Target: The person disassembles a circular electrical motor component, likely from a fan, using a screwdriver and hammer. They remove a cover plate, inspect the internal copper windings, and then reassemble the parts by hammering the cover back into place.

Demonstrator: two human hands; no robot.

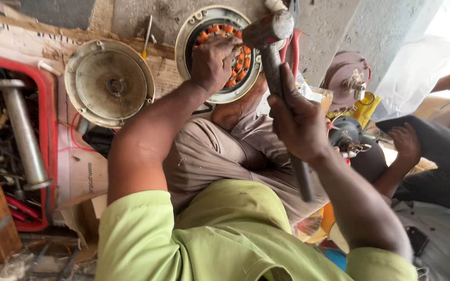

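- Fingers of my left hand (213, 62) curl down onto the orange copper windings (234, 54), pressing inside the round fan motor housing (200, 31); they grip nothing, just bear on the coils.
- Fingers of my right hand (298, 122) are wrapped tight around the handle of a hammer (272, 36), its grey head raised just beside the housing's right rim.
- That housing sits on the concrete floor (334, 26) past my knees, its metal rim ringing the windings like a shallow bowl.
- Left of it lies a dusty round cover (109, 83), hollow side up, with only its centre hub inside.
- Further left, a red crate (48, 135) holds tangled wires, small tools and a grey metal pipe (22, 132) lying across them.
- At the right edge, another person's hand (406, 143) rests near a dark motor part (344, 134).
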